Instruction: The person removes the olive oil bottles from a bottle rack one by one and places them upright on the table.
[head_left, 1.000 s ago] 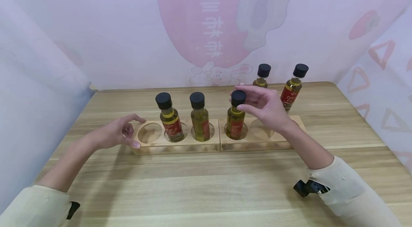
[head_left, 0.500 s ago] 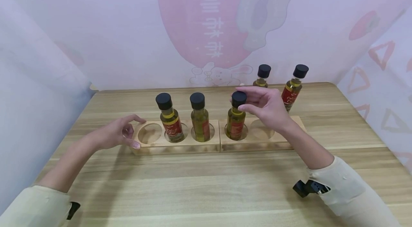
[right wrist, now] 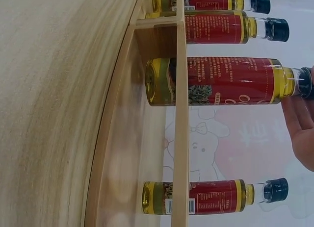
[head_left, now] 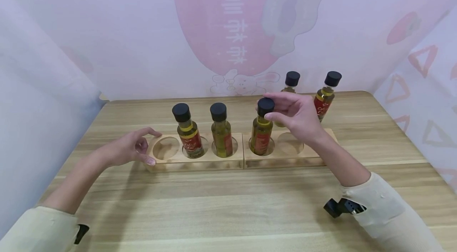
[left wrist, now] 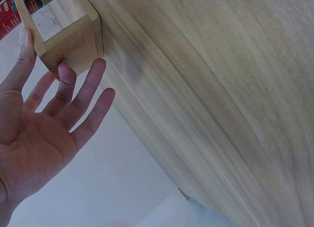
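In the head view, my right hand grips the black cap of an olive oil bottle between thumb and fingers. That bottle stands in the left hole of the right wooden bottle rack. In the right wrist view its base hangs below the rack's top board. My left hand holds the left end of the left wooden bottle rack, thumb at the front edge and index finger at the back. The left wrist view shows the other fingers spread loosely beside the rack's end.
Two more olive oil bottles stand in the left rack, whose leftmost hole shows bare. Behind the right rack, two bottles stand on the wooden table. A printed curtain hangs at the back.
The gripped bottle has risen slightly in its hole with my right hand. My left hand has not moved.
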Action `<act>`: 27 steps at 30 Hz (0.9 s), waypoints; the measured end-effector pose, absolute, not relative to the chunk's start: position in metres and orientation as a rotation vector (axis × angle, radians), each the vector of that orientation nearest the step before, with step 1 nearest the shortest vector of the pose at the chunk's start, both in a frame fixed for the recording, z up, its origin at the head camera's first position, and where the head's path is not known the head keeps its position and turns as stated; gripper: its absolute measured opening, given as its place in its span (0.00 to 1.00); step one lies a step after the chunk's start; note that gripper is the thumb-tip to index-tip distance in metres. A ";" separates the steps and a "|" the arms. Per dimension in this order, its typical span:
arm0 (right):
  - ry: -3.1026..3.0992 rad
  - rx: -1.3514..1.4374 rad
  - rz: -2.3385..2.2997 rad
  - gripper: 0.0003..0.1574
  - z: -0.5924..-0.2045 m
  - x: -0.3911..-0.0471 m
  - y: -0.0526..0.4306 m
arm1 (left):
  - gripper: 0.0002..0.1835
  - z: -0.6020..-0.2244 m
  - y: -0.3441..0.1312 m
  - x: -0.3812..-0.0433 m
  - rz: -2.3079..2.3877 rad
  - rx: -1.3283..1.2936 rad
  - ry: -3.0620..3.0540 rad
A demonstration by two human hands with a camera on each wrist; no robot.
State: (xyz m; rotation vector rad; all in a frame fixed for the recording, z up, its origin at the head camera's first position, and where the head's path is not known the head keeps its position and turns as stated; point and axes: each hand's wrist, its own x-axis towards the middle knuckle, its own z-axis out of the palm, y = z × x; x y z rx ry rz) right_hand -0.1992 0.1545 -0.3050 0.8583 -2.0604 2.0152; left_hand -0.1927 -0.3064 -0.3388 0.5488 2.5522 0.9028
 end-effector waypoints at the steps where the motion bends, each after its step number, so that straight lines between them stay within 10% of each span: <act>1: -2.056 0.855 2.021 0.27 -0.304 -0.199 0.155 | 0.44 -0.338 -0.306 -0.193 0.904 0.546 2.550; 27: -1.942 0.887 2.064 0.30 -0.293 -0.200 0.155 | 0.45 -0.337 -0.307 -0.193 0.913 0.539 2.532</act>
